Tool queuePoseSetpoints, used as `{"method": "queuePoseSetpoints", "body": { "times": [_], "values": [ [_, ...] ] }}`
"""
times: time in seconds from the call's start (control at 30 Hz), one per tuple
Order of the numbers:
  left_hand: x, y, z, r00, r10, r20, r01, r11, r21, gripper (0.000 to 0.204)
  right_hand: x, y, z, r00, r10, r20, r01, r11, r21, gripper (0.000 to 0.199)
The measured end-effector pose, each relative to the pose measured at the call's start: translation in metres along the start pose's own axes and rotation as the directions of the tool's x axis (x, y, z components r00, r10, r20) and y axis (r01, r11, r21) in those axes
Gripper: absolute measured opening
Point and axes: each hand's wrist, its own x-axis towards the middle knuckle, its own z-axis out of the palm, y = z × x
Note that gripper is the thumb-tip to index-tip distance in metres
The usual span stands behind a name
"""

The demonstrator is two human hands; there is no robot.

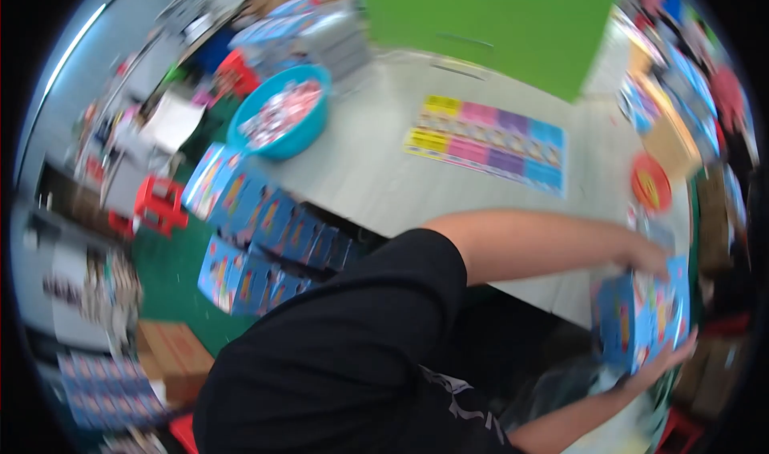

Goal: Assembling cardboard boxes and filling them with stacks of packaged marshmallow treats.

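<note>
At the table's right end is a blue printed carton [629, 318], between my two hands. My left arm stretches across the table, and my left hand [647, 258] grips the carton's far upper edge; its fingers are blurred. From below, my right hand [661, 363] holds the near lower side, with fingers along the printed face. A clear plastic piece [658, 231] lies just beyond my left hand; what it is cannot be made out.
A coloured printed sheet [489, 143] lies mid-table before a green panel [489, 21]. A turquoise basin [312, 125] of small packets stands left. Rows of blue cartons [276, 217] sit off the table's left edge. Right are a red round disc [650, 182] and a cardboard box [671, 141].
</note>
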Motion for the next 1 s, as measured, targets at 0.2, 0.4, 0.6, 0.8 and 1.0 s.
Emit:
{"method": "queuePoseSetpoints", "body": {
  "times": [0.2,0.4,0.6,0.8,1.0],
  "values": [
    [-0.118,-0.03,0.016,0.901,0.197,-0.387,-0.233,0.971,-0.047,0.068,0.063,0.007,-0.113,0.983,0.131,-0.128,-0.182,0.625,-0.759,0.089],
    [-0.228,-0.029,0.043,0.711,0.108,-0.695,-0.357,0.907,-0.224,0.079,-0.024,0.297,-0.118,0.962,0.273,-0.015,0.201,-0.743,-0.638,0.097],
    [-0.403,0.01,0.063,0.48,0.091,-0.872,-0.661,0.691,-0.292,0.08,-0.073,0.437,-0.16,0.874,0.482,-0.058,0.277,-0.593,-0.756,0.086],
    [-0.53,0.005,0.153,-0.068,0.126,-0.99,-0.68,0.72,0.138,0.083,-0.061,0.439,-0.19,0.521,0.7,-0.488,0.457,-0.712,-0.533,0.026],
    [-0.606,0.015,0.242,-0.527,0.219,-0.821,-0.233,0.892,0.387,0.082,-0.056,0.416,-0.224,0.521,0.542,-0.659,0.276,-0.838,-0.471,0.025]
  ]
}}
